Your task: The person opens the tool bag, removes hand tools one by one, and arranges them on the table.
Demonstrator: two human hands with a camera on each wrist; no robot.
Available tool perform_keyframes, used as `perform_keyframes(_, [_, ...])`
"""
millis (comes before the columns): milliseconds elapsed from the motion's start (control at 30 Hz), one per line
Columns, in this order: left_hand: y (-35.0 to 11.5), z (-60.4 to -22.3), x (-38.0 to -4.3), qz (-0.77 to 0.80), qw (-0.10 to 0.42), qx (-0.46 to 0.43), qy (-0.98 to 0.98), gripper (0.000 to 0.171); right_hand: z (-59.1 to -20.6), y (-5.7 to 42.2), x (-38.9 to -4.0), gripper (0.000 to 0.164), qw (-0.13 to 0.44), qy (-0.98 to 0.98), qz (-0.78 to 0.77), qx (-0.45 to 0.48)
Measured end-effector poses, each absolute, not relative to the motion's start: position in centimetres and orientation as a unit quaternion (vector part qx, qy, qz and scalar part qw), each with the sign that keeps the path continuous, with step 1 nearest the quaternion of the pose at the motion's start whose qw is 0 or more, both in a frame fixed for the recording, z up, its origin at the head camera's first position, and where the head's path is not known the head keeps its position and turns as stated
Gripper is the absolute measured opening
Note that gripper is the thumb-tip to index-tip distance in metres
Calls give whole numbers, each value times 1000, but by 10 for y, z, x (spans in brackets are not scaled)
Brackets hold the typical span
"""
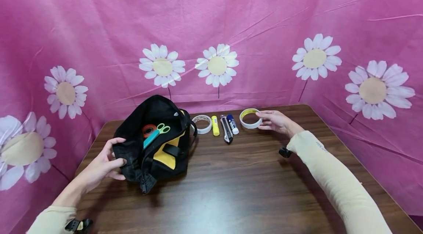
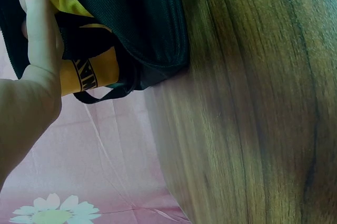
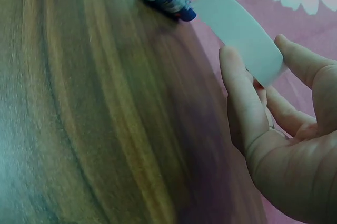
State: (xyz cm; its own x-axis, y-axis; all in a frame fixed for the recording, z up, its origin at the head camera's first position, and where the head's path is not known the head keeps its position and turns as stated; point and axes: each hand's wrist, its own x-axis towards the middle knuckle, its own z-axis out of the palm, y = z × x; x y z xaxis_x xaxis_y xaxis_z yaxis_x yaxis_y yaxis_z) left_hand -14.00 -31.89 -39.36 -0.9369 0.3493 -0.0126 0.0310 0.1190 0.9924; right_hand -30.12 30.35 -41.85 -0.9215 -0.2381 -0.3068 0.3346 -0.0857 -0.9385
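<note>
My left hand (image 1: 105,160) grips the near left edge of the black and yellow tool bag (image 1: 132,118), thumb on the outside. The bag's mouth gapes, with scissors (image 1: 151,139) with green handles and an orange-red tape roll (image 1: 147,126) inside. At the back right, my right hand (image 1: 277,122) pinches a white tape roll (image 1: 251,126) with a yellow inner core by its right side. In the right wrist view, thumb and fingertips press on opposite edges of the tape roll (image 3: 242,34).
Between bag and right hand, a second white tape roll (image 1: 206,130), a yellow tube (image 1: 215,125), a utility knife (image 1: 227,130) and a blue glue stick (image 1: 233,124) lie in a row along the back of the wooden table (image 1: 224,182). A pink flowered curtain (image 1: 257,43) hangs behind.
</note>
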Motion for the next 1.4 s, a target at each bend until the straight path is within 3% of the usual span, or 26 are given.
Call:
perform_keyframes(367, [-318,-393,-139,649,122,121,741,61,-444,304,-316,64,158,708,-687,43])
perform_keyframes(700, [-318,-393,-142,653,125,129,736,61,-450,301,-320,55,148,771,-619,27])
perform_keyframes(1400, [-320,-395,-138,637,113,91,757,64,-451,301,-318,70,134,768,-624,55])
